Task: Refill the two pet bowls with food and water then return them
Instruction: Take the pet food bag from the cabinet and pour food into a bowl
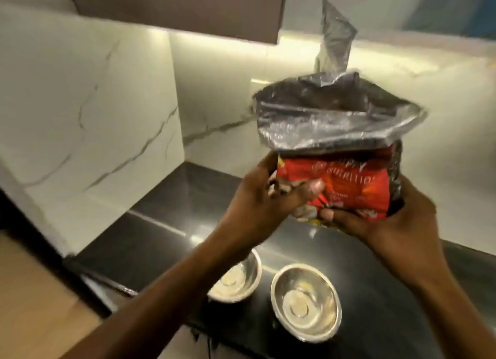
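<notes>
A red pet food bag [346, 187] with a silver inner lining is held upright in the air above the counter, its top torn open and a flap sticking up. My left hand [263, 205] grips its left side and my right hand [389, 224] holds its lower right corner. Below, two steel bowls stand side by side on the black counter: the left bowl [241, 281] is partly hidden by my left forearm, the right bowl [306, 302] is in full view. Both look empty of food.
The black counter [166, 224] ends at a front edge just left of the bowls, with a wooden floor [35, 305] beyond. White marble walls [88, 112] close the corner behind. A dark cabinet [177, 7] hangs overhead.
</notes>
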